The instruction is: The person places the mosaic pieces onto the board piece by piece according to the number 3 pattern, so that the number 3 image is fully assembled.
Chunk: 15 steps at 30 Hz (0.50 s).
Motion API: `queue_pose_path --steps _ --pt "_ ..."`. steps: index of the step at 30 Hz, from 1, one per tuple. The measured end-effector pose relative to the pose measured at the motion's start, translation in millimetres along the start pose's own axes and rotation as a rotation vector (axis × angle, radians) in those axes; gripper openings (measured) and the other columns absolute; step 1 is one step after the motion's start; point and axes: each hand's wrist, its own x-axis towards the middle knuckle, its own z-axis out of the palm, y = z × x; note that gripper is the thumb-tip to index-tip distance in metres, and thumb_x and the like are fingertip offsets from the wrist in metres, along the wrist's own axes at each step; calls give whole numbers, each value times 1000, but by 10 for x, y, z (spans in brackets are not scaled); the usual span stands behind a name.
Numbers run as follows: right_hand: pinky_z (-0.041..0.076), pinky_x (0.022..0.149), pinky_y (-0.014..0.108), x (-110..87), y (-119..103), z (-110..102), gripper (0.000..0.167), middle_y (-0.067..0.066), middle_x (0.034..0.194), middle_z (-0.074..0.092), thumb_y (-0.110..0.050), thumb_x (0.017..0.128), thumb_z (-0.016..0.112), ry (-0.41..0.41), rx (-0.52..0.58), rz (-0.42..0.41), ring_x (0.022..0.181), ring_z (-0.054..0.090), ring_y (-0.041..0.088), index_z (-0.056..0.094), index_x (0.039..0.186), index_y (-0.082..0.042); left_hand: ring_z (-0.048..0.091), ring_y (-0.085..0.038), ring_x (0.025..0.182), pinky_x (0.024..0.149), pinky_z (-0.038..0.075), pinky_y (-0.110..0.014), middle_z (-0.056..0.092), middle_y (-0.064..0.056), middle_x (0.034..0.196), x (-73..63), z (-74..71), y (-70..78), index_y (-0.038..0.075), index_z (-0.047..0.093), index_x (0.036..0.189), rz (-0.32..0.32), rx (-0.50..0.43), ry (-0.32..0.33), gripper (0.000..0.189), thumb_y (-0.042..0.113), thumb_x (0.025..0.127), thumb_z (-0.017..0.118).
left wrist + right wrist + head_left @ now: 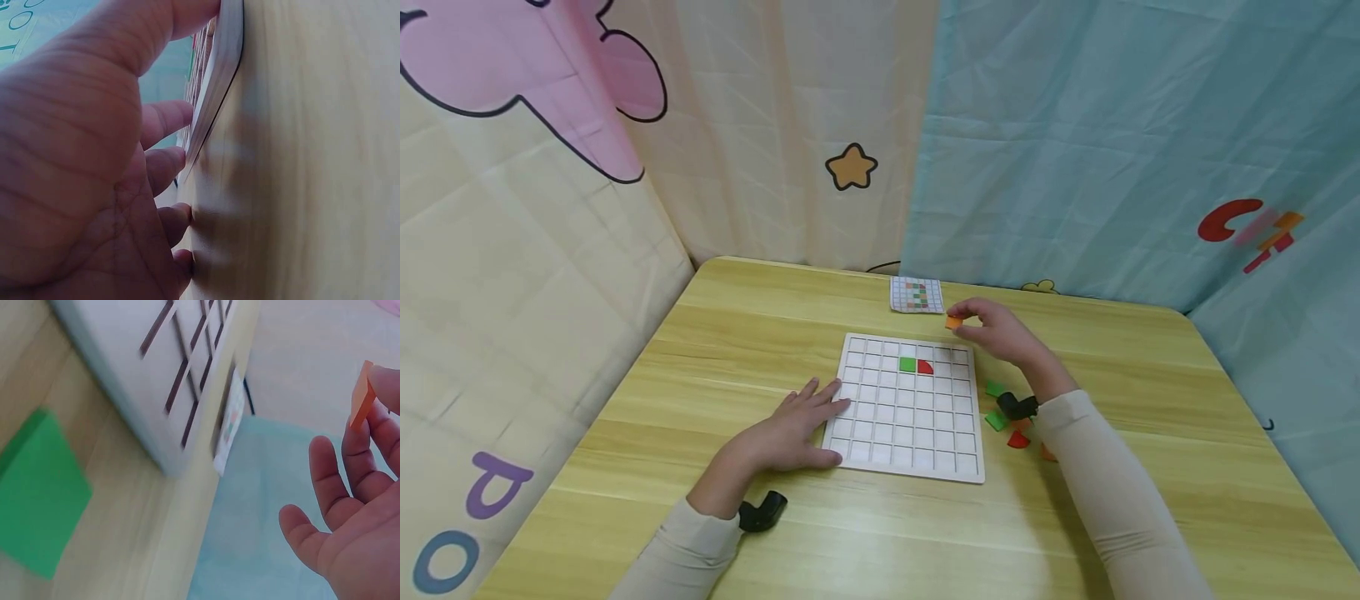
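**R hand [1000, 332] pinches orange tile [953, 322], L hand [793, 429] at board [895, 433]**

In head view the orange tile is a bit above & right of centre, betw. the board and the card [916, 295]. Only this view gives the full grid, w/ green square [907, 364] and red quarter [925, 367] side by side in its upper part. Loose tiles [997, 421] lie right of centre, partly behind the black wrist device [1018, 407].

R wrist view, right edge of frame: thumb & fingers are clamped on the orange tile, whose thin side is seen here; the other fingers stand apart. One green tile [44, 500] fills lower left, blurred.

L hand fingers are apart. L wrist view adds what head view hardly tells: the board's thick edge, upper middle, w/ thumb touching it, and the lower fingertips at the table [325, 156].
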Motion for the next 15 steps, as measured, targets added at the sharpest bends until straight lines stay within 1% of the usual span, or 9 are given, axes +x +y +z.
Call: queue_pose_path --steps 2,8,12,15 --pt "31 109 58 2 -46 27 33 13 127 58 -17 98 63 0 10 -15 124 47 38 62 127 -2 2 -38 150 118 6 -57 17 -8 165 -1 -1 -2 12 42 152 5 -1 4 79 37 85 76" --pt "35 107 56 9 -185 114 33 11 124 60 -15 96 65 6 22 -47 123 48 38 63 126 -2 2 -38 150 118 6 -57 17 -7 165 -3 -4 -2 12 41 152 8 0 3 79 38 86 75" --pt "36 107 55 32 -236 175 33 11 123 60 -15 96 66 12 35 -63 122 49 39 63 126 -1 2 -39 150 117 6 -58 17 -8 164 -5 -1 -3 11 42 152 19 -3 8 79 37 86 76" --pt "38 106 54 53 -260 219 31 10 122 60 -15 95 66 15 45 -63 121 50 39 63 124 -3 2 -38 150 118 6 -58 17 -8 165 0 4 -7 12 42 152 15 -4 8 79 37 86 76"
